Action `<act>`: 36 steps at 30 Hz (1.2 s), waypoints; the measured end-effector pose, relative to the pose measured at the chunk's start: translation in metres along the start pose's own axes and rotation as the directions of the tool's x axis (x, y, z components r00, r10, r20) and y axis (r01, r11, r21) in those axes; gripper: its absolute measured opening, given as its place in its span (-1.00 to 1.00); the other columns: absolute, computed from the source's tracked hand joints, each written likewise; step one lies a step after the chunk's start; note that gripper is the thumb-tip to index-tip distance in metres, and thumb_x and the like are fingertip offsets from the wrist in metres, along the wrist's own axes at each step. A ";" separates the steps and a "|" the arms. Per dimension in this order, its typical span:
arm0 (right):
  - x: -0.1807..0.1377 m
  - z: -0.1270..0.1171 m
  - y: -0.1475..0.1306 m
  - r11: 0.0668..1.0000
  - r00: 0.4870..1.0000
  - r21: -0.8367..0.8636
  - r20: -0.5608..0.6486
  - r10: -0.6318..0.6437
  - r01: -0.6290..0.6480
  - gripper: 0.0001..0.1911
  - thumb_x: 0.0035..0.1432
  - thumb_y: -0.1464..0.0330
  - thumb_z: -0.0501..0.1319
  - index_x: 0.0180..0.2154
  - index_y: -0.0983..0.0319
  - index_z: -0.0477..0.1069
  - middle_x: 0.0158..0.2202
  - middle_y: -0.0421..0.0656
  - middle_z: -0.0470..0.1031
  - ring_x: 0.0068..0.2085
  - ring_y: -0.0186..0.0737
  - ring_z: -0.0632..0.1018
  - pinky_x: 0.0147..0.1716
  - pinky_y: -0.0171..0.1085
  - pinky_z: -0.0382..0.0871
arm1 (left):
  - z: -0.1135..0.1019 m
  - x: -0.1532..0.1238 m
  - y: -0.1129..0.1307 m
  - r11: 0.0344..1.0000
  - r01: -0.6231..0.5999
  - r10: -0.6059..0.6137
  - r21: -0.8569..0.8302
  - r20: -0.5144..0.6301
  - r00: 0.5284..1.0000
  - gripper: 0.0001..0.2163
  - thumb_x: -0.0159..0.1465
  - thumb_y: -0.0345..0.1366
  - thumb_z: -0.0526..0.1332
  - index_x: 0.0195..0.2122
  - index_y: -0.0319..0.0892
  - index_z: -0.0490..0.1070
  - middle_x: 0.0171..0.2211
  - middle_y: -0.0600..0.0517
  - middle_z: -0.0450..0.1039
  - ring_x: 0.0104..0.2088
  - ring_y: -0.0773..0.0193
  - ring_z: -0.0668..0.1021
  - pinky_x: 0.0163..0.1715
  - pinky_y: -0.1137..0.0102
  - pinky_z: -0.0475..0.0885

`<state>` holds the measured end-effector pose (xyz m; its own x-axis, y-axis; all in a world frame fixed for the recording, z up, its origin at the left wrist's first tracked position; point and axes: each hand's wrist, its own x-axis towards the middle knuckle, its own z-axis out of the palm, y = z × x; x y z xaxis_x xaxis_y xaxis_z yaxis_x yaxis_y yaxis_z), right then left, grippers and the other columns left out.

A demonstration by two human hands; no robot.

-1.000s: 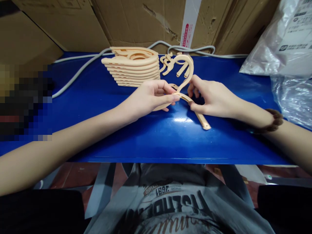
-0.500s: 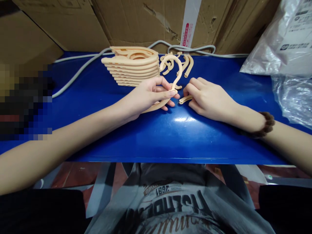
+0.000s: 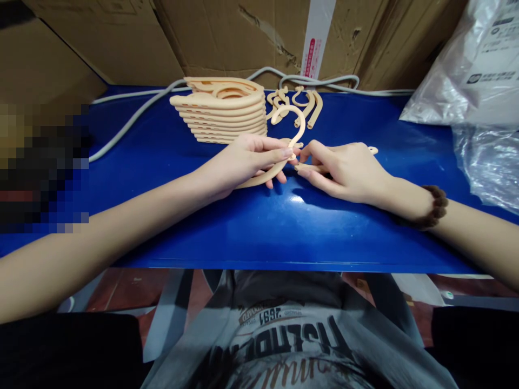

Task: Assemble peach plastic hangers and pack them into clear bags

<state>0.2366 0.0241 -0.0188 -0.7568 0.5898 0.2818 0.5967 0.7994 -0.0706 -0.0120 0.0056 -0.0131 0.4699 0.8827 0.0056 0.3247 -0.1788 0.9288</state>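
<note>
My left hand (image 3: 247, 162) pinches a cream plastic hanger hook (image 3: 302, 120) joined to a curved hanger arm (image 3: 265, 177), right where the two meet. The hook curls upward and away from me. Opposite it, my right hand (image 3: 344, 167) grips a second cream hanger arm (image 3: 312, 168) between thumb and fingers. That piece's near end is close to the hook's base; whether they touch I cannot tell. Its far end shows beyond my right knuckles, and the middle is hidden. Behind my left hand stands a stack of folded cream hangers (image 3: 223, 111).
Loose cream hooks and hanger arms (image 3: 314, 108) lie at the back of the blue table (image 3: 259, 232). A grey cable (image 3: 133, 127) runs along the back, before cardboard boxes (image 3: 243, 38). Clear plastic bags (image 3: 466, 75) occupy the right; a pixelated area covers the left.
My right hand has lifted the hanger arm off the table and brought it left to the hook's base. The hook has tilted slightly lower in my left hand.
</note>
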 end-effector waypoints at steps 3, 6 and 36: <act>-0.001 0.000 0.002 0.998 0.998 -0.008 -0.027 -0.056 0.056 -0.66 0.51 0.12 0.05 -0.04 0.22 0.44 -0.26 -0.02 0.66 -0.31 -0.08 0.59 -0.34 -0.20 0.19 | 0.000 0.000 0.001 1.000 0.025 -0.025 0.006 0.006 1.000 -0.72 0.59 -0.22 0.20 0.03 -0.16 0.72 -0.33 -0.06 0.71 -0.33 0.21 0.74 -0.39 0.40 0.63; -0.002 0.000 0.004 0.994 0.992 0.001 -0.069 -0.109 0.109 -0.75 0.49 0.19 0.10 -0.09 0.21 0.43 -0.23 -0.02 0.65 -0.27 -0.09 0.59 -0.28 -0.20 0.28 | 0.003 -0.001 0.005 0.995 0.078 -0.078 -0.055 -0.009 0.997 -0.72 0.59 -0.24 0.20 0.03 -0.18 0.73 -0.40 -0.03 0.68 -0.46 0.29 0.67 -0.48 0.46 0.57; -0.001 0.001 0.003 0.965 0.972 -0.184 -0.110 -0.208 0.186 -0.62 0.64 0.19 -0.02 -0.11 0.26 0.44 -0.23 -0.04 0.52 -0.25 -0.13 0.50 -0.29 -0.18 0.28 | 0.005 -0.002 0.011 0.935 0.228 -0.242 -0.270 -0.021 0.970 -0.88 0.47 -0.37 0.32 -0.16 -0.20 0.68 -0.22 -0.01 0.73 -0.26 0.27 0.77 -0.46 0.57 0.58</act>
<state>0.2395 0.0262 -0.0204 -0.8304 0.3940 0.3940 0.4843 0.8600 0.1607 -0.0055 -0.0002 -0.0052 0.3602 0.9085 -0.2119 0.1890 0.1513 0.9702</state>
